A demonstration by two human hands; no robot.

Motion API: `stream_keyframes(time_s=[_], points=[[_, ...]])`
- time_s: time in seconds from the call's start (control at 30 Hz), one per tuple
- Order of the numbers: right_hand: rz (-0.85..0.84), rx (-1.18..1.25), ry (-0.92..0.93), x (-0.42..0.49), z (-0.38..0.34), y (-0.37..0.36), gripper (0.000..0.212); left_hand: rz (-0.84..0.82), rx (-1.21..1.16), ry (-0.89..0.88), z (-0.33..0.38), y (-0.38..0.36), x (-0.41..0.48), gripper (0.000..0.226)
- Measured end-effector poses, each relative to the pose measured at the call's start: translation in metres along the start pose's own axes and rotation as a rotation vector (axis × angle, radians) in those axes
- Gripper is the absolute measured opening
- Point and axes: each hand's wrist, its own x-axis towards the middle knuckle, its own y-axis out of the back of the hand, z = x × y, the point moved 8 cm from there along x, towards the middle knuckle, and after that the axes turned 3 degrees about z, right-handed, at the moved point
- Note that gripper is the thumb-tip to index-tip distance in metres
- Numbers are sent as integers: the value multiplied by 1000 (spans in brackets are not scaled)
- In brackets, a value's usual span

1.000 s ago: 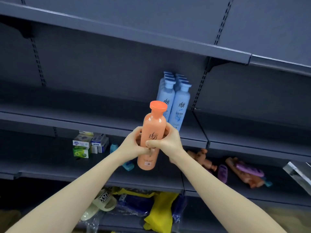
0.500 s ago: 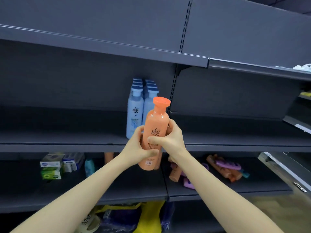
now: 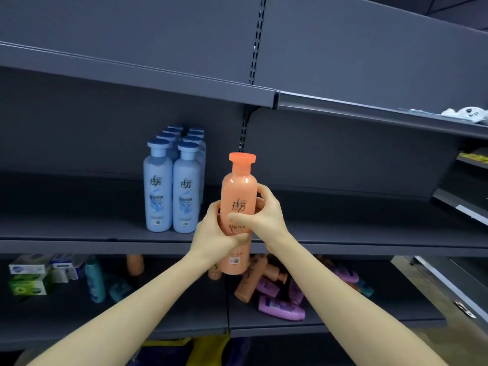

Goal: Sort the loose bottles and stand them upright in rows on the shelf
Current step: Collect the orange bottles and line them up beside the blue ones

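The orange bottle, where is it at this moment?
In the head view the orange bottle is held upright at centre by the left hand and the right hand, just right of the blue bottles on the middle shelf.

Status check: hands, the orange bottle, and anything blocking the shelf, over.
Left hand and right hand both gripping orange bottle, upright, off the shelf. Blue bottles in rows to its left. Shelf right of them bare.

An orange bottle (image 3: 239,204) with a flat orange cap is held upright in front of the middle shelf (image 3: 79,244). Pale blue bottles (image 3: 173,180) are stood upright in two rows on that shelf. Loose orange and purple bottles (image 3: 272,291) are left lying jumbled on the lower shelf (image 3: 343,320).
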Motion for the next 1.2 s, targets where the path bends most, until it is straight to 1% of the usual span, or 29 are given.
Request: stream_keyframes(time_s=[0.07, 0.13, 0.23, 0.3, 0.43, 0.53, 0.6, 0.7, 0.83, 0.93, 1.1, 1.2], points=[[-53, -9, 11, 6, 2, 10, 61, 36, -17, 7, 1, -11, 4, 65], [-118, -1, 18, 13, 6, 20, 56, 57, -20, 8, 4, -20, 8, 64], [-177, 130, -15, 21, 21, 36, 45, 78, -9, -1, 11, -29, 15, 67], [-219, 156, -43, 24, 33, 43, 50, 97, -4, -5, 16, -33, 19, 69], [-354, 18, -60, 20, 53, 42, 58, 145, 10, 5, 17, -38, 26, 71], [-420, -87, -46, 15, 60, 35, 75, 171, 44, 20, 13, -38, 31, 69], [-399, -160, -49, 14, 65, 30, 80, 177, 62, 22, 10, -37, 35, 66], [-353, -232, -75, 14, 72, 22, 80, 180, 85, 19, 7, -37, 40, 67], [-239, -192, -117, 25, 76, 15, 68, 161, 114, 13, 4, -38, 49, 73], [-171, -201, -116, 37, 77, 11, 67, 142, 125, -6, 4, -36, 59, 76], [-111, -200, -111, 61, 77, 6, 60, 125, 151, -32, 4, -27, 84, 74], [-90, -223, -109, 77, 80, 0, 62, 126, 164, -46, 1, -22, 99, 74]])
